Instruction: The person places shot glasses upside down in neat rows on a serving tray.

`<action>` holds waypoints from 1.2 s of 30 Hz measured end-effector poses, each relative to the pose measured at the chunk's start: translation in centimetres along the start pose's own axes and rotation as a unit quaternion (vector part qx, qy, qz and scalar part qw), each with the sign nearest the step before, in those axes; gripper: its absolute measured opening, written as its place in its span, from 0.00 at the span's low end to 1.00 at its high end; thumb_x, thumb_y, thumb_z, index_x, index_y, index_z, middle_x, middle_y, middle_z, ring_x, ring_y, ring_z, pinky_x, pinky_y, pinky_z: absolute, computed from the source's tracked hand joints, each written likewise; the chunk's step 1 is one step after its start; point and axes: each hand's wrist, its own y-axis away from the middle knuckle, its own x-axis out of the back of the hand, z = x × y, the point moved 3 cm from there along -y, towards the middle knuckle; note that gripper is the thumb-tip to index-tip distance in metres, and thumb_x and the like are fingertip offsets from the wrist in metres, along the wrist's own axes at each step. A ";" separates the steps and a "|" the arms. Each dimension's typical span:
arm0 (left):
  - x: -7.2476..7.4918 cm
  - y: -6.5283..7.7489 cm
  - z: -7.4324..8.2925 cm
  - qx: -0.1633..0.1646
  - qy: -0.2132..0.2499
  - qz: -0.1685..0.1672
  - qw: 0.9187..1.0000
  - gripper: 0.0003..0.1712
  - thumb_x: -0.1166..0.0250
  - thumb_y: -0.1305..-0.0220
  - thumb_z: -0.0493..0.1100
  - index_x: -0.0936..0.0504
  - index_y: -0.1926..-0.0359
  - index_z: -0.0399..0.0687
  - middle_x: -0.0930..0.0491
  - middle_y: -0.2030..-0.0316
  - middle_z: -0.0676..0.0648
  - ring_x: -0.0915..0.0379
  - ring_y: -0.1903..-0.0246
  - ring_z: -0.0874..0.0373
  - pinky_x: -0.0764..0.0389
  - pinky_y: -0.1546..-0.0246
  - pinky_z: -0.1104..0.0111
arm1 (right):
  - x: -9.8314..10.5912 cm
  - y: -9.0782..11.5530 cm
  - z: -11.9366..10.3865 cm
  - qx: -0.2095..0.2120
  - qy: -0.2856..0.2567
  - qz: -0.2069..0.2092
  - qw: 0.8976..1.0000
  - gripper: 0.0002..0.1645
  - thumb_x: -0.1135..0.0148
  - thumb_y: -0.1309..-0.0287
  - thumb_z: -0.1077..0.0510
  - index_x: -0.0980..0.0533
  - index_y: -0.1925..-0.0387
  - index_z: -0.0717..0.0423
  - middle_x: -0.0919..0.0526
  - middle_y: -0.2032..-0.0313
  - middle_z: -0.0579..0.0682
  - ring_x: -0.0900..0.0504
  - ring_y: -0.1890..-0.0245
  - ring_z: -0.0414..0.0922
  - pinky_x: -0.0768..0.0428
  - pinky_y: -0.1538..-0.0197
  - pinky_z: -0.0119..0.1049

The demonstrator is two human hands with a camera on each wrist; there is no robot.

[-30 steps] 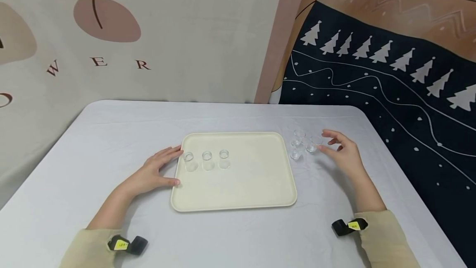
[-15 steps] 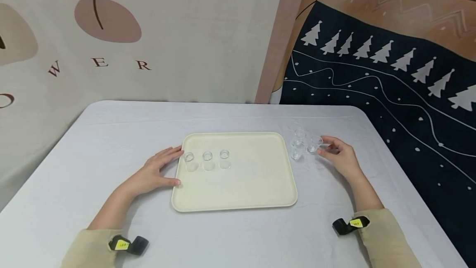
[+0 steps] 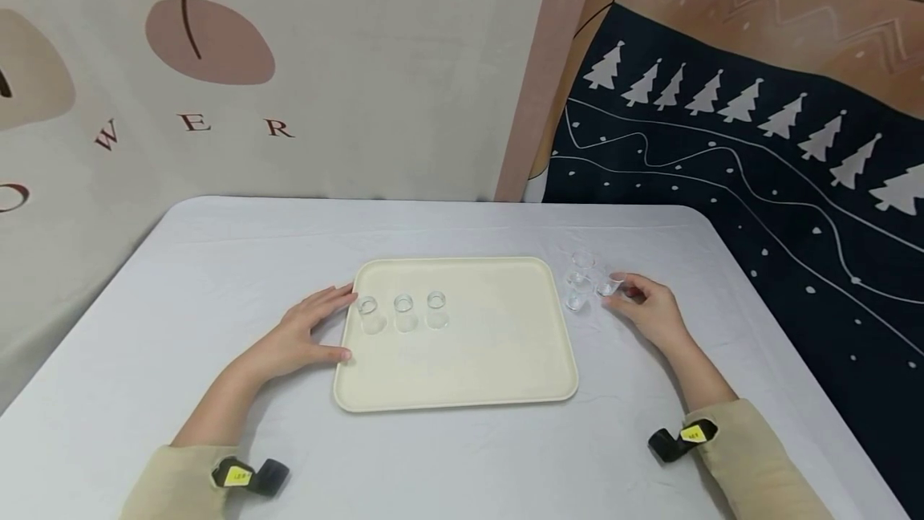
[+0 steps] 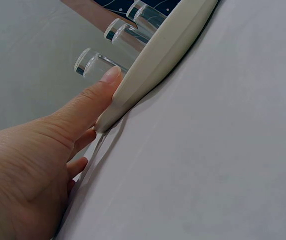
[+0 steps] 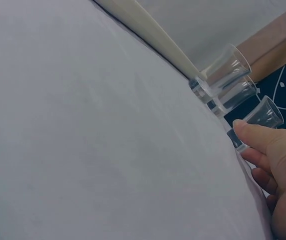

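Note:
My right hand (image 3: pixel 650 311) pinches a small clear shot glass (image 5: pixel 265 114) between thumb and fingers, right of the tray. That glass is tilted in the head view, its flared rim toward the hand. Several more shot glasses (image 3: pixel 576 297) cluster beside it, rims up. On the cream tray (image 3: pixel 498 343), three shot glasses stand in a row near the left end: a left one (image 3: pixel 371 319), a middle one (image 3: pixel 405 318) and a right one (image 3: pixel 436 313). Their thick bases face up. My left hand (image 3: pixel 296 337) rests at the tray's left edge, fingers spread, thumb (image 4: pixel 90 102) against the rim.
A white cloth (image 3: pixel 462 464) covers the table under the tray. Behind the table hangs a pale printed curtain (image 3: pixel 404 87), and on the right a dark cloth with white trees (image 3: pixel 722 143). Each wrist wears a black camera, such as the left one (image 3: pixel 267 476).
My right hand has closed its fingers on the nearest shot glass, which has tipped toward the hand. The left hand and the three glasses on the tray have stayed put.

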 end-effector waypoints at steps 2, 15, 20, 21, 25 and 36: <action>0.0 0.0 0.0 -0.001 0.001 0.000 1.000 0.55 0.24 0.56 0.57 0.37 0.30 0.44 0.48 0.28 0.43 0.63 0.30 0.36 0.62 0.41 0.30 | -0.1 0.0 0.0 -0.002 0.003 0.000 1.000 0.28 0.30 0.44 0.51 0.24 0.46 0.62 0.22 0.55 0.59 0.28 0.57 0.50 0.27 0.53 0.41; -0.1 0.1 -0.3 0.001 -0.005 0.002 1.000 0.55 0.24 0.56 0.58 0.37 0.30 0.45 0.48 0.28 0.43 0.63 0.30 0.36 0.62 0.41 0.30 | -0.4 -0.2 0.3 -0.005 0.006 0.016 1.000 0.21 0.31 0.44 0.54 0.22 0.51 0.61 0.20 0.60 0.57 0.25 0.59 0.50 0.25 0.56 0.42; 0.0 0.1 -0.1 0.001 -0.007 0.001 1.000 0.55 0.24 0.57 0.58 0.37 0.30 0.44 0.47 0.28 0.43 0.63 0.30 0.36 0.62 0.40 0.31 | -0.2 -0.1 0.3 -0.007 0.006 0.024 1.000 0.19 0.31 0.44 0.56 0.22 0.53 0.62 0.20 0.62 0.56 0.25 0.60 0.49 0.26 0.56 0.41; 0.0 0.1 -0.1 0.001 -0.007 0.000 1.000 0.55 0.24 0.57 0.58 0.37 0.30 0.44 0.47 0.28 0.43 0.63 0.30 0.36 0.62 0.40 0.31 | -0.1 -0.1 0.3 -0.007 0.005 0.027 1.000 0.18 0.31 0.44 0.57 0.22 0.54 0.62 0.20 0.62 0.56 0.25 0.60 0.49 0.26 0.57 0.39; 0.0 0.1 -0.1 -0.001 -0.009 -0.001 1.000 0.55 0.24 0.57 0.58 0.37 0.30 0.44 0.47 0.28 0.42 0.62 0.30 0.36 0.62 0.40 0.31 | 0.2 0.1 0.2 0.002 -0.010 0.040 0.999 0.15 0.31 0.45 0.59 0.21 0.57 0.63 0.20 0.64 0.56 0.25 0.61 0.47 0.27 0.58 0.33; 0.1 0.0 0.0 -0.002 -0.008 -0.002 1.000 0.55 0.24 0.57 0.58 0.37 0.30 0.44 0.47 0.28 0.42 0.63 0.30 0.36 0.62 0.40 0.31 | 1.1 0.4 -1.2 -0.008 -0.073 0.056 0.996 0.16 0.31 0.44 0.57 0.24 0.58 0.63 0.17 0.62 0.51 0.27 0.62 0.38 0.33 0.58 0.29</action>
